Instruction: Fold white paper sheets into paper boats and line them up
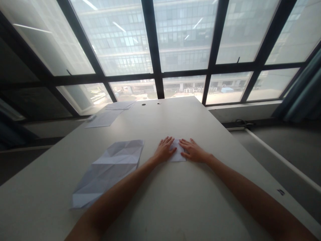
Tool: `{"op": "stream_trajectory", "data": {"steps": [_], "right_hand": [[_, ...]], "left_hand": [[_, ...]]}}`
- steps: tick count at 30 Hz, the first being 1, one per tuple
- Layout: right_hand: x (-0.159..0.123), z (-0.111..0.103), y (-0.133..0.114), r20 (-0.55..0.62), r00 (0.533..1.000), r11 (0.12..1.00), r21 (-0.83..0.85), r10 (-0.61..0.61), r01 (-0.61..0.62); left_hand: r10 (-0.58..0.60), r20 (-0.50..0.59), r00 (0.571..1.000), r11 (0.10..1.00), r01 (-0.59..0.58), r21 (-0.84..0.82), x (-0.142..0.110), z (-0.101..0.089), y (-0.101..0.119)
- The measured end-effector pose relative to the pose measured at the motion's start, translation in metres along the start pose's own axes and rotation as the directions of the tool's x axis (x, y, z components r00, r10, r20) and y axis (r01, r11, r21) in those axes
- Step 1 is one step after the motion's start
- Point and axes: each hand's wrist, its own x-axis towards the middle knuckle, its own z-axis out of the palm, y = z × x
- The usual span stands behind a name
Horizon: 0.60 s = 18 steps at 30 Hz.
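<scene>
On the white table point(180, 194), fingers of both hands are lying extended, slightly spread, not curled around anything. Left hand point(164, 149) is resting on the left side of a small white paper point(178, 156); right hand point(193, 150) is touching its right side. Paper is sitting flat between the hands, looking roughly rectangular; fingers are hiding parts of both sides, can't tell fold layers. Palms are facing down, forearms reaching forward and converging. Left forearm point(130, 182) is partly blocking a larger creased sheet point(116, 160). Other sheets point(100, 119) are lying far left.
</scene>
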Motion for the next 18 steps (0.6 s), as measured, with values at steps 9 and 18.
{"op": "stream_trajectory", "data": {"steps": [9, 18], "right_hand": [[-0.001, 0.001, -0.001, -0.051, 0.998, 1.0, 0.013, -0.021, 0.022], [0.002, -0.004, -0.015, -0.183, 0.979, 0.996, 0.004, -0.092, 0.094]], "left_hand": [[0.059, -0.174, 0.983, 0.998, -0.056, 0.02, -0.001, 0.0, -0.001], [0.04, -0.271, 0.962, 0.99, -0.075, -0.122, -0.002, -0.005, 0.005]]}}
